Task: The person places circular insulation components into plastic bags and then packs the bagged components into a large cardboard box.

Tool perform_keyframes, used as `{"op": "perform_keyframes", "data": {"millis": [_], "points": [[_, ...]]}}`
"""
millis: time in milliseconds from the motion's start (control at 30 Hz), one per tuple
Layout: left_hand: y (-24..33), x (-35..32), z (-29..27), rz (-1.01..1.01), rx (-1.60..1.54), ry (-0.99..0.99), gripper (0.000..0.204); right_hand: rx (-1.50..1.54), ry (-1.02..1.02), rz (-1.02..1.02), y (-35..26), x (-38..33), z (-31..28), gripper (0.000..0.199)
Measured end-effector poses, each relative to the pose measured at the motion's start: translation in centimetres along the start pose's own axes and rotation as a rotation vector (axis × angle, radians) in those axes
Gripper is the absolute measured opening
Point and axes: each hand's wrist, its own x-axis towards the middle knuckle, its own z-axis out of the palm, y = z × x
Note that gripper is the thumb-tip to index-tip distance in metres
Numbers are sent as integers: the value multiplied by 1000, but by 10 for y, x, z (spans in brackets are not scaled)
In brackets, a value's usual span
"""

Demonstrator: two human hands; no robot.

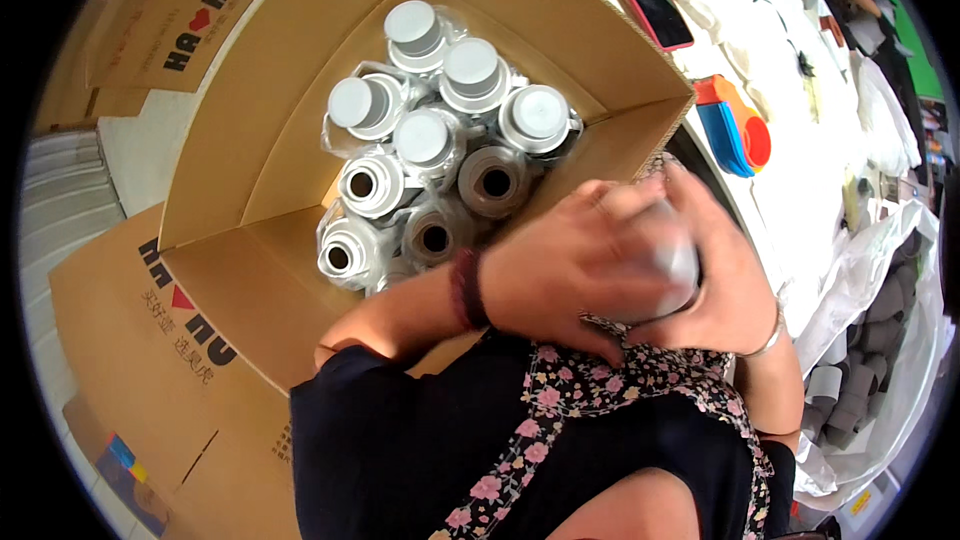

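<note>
Both hands meet in front of my body, right of the carton, around a grey rounded piece that looks like a flask's cup lid (pixel 672 258); motion smears it. My left hand (pixel 555 265), with a dark band at the wrist, is closed over its left side. My right hand (pixel 735 275), wearing a thin bracelet, wraps its right side, thumb toward me. In the open cardboard carton (pixel 290 125) stand several pale flasks in clear plastic. The farther ones wear grey cup lids (pixel 422 137); the nearer ones show bare necks with dark openings (pixel 362 184).
On the white table (pixel 790 240) at the right lie a phone in a red case (pixel 648 2) and an orange and blue plastic object (pixel 733 128). A clear bag of grey lids (pixel 855 380) sits at far right. Flat cardboard (pixel 130 360) and another box (pixel 185 15) lie left.
</note>
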Motion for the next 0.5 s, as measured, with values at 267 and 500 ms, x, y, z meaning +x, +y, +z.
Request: {"op": "perform_keyframes", "data": {"millis": [267,500], "points": [[-116,-180,79,-885,592,-328,69,552,485,180,52,-28,16,83],[-127,-235,19,-1030,585,290,38,517,629,409,86,-117,19,48]]}}
